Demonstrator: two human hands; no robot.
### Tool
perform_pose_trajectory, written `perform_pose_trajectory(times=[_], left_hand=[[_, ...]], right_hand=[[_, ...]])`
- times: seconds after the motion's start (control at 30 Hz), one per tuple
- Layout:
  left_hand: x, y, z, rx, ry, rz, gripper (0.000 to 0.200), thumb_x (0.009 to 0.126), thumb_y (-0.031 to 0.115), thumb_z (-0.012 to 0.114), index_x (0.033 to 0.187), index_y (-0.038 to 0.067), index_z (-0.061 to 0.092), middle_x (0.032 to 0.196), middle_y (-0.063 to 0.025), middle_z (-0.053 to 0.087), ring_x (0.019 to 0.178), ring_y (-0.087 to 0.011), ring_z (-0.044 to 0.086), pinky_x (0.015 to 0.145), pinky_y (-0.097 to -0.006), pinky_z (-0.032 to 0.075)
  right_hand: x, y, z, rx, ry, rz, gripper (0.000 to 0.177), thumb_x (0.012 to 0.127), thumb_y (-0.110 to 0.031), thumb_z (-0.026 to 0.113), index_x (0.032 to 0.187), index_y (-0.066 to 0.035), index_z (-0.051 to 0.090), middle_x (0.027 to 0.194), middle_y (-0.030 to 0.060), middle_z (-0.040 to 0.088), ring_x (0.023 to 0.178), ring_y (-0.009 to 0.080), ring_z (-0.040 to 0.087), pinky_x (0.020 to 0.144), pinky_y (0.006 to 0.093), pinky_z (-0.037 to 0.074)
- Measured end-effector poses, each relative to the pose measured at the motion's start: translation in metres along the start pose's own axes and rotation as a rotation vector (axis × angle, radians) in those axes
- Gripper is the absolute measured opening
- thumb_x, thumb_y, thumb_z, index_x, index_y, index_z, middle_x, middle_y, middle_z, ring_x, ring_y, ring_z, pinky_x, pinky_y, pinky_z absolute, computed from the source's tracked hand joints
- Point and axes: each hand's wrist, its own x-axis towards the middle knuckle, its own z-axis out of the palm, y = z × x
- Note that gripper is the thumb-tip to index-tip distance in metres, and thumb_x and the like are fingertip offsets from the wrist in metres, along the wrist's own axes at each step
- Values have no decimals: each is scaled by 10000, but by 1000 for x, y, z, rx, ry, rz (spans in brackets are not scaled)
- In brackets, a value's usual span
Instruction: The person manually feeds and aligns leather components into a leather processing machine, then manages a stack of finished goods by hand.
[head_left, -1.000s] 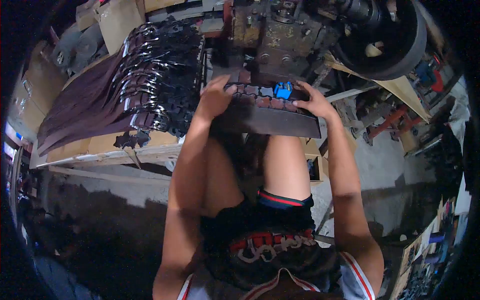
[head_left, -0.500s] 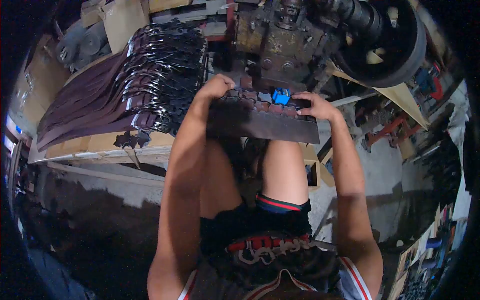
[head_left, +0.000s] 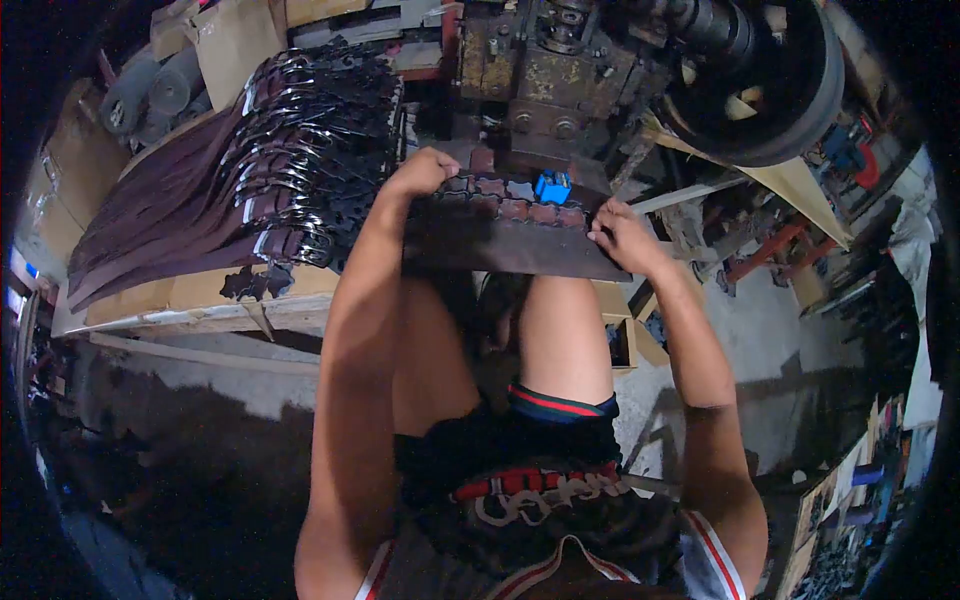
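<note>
A dark brown flat sheet [head_left: 500,246] lies across in front of my knees, with two rows of wavy-edged cut shapes [head_left: 514,208] along its far side. My left hand [head_left: 424,172] is closed on the sheet's far left corner. At the right end, my right hand [head_left: 624,238] pinches the edge with bent fingers. A small bright blue block [head_left: 553,186] sits at the far row of shapes, between my two hands and nearer the right one. The undersides of both grips are hidden.
A worn metal machine [head_left: 545,85] stands just beyond the sheet, with a large dark wheel [head_left: 765,135] at its right. Stacked dark strips [head_left: 165,200] with shiny metal parts lie on a cardboard-covered table [head_left: 200,300] to the left. An open cardboard box [head_left: 622,340] is below right.
My right hand has moved from beside the blue block down to the sheet's right edge and now pinches it. My left hand keeps its hold at the left corner.
</note>
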Motion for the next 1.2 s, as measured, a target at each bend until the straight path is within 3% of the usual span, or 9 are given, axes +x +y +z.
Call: perform_pose_trajectory(times=[0.07, 0.27, 0.37, 0.47, 0.73, 1.2], left_hand=[[-1, 2, -3, -3, 1, 1, 227, 863, 173, 652, 1013, 15, 711, 973, -159, 716, 921, -236, 673, 845, -347, 496], [-9, 12, -5, 3, 6, -22, 212, 863, 162, 641, 1003, 22, 716, 961, -155, 717, 923, -240, 671, 852, -349, 492], [-5, 8, -5, 43, 16, -48, 200, 863, 161, 629, 995, 43, 723, 944, -151, 718, 910, -239, 672, 839, -354, 493], [-8, 3, -5, 46, 51, -71, 191, 857, 173, 628, 984, 72, 730, 920, -143, 718, 893, -246, 677, 822, -361, 496], [-7, -5, -4, 158, 147, -89, 176, 826, 195, 644, 942, 101, 737, 922, -169, 695, 908, -317, 674, 824, -388, 499], [-15, 10, -4, 172, 174, -187, 210, 840, 218, 655, 1014, 128, 733, 1016, -152, 696, 1004, -323, 655, 894, -391, 488]], right_hand=[[0, 2, -3, -20, -14, -62, 174, 888, -164, 611, 876, -1, 551, 935, 198, 529, 960, 386, 504, 876, 434, 408], [4, -18, -33, 156, 86, 97, 177, 925, -156, 560, 891, 11, 513, 881, 180, 520, 893, 365, 494, 839, 429, 397], [9, -10, -23, 147, 113, 6, 165, 945, -156, 547, 909, 1, 509, 867, 148, 508, 867, 311, 490, 817, 387, 403], [10, -13, -17, 128, 138, -35, 177, 922, -168, 571, 897, 0, 523, 882, 172, 527, 904, 366, 496, 840, 421, 400], [8, -15, -1, 63, 110, -45, 183, 905, -186, 591, 909, -7, 550, 915, 178, 550, 933, 373, 502, 825, 446, 412], [1, -16, 3, 78, 166, -69, 187, 846, -170, 666, 885, -14, 571, 915, 162, 564, 957, 368, 507, 844, 436, 413]])
